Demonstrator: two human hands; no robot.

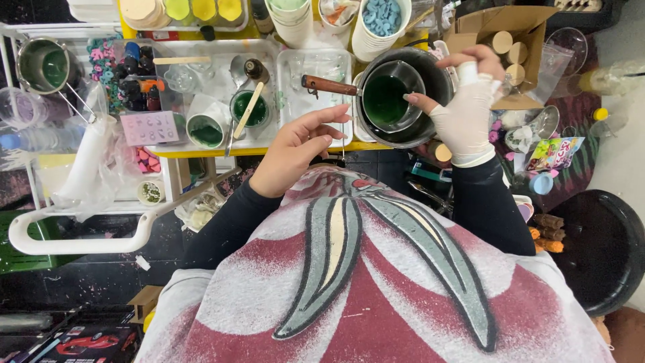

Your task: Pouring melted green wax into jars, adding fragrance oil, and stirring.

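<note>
A small saucepan (pixel 386 99) with a wooden handle (pixel 329 85) holds dark green liquid and sits inside a larger dark pot (pixel 440 81) at the table's edge. My right hand (pixel 465 107), in a white fingerless glove, hovers over the pot's right side. Its thumb tip touches the saucepan's rim and the other fingers are raised and spread. My bare left hand (pixel 295 148) is just in front of the table edge, left of the pot, fingers loosely curled. A thin strand (pixel 342 146) hangs by its fingertips; whether it is pinched is unclear.
A clear tray (pixel 222 84) holds two cups of green liquid (pixel 205 130), one with a wooden stick (pixel 248 107). A cardboard box (pixel 510 40) of wooden discs stands at the right, a tub of blue pieces (pixel 381 17) behind. A black stool (pixel 605 249) is at lower right.
</note>
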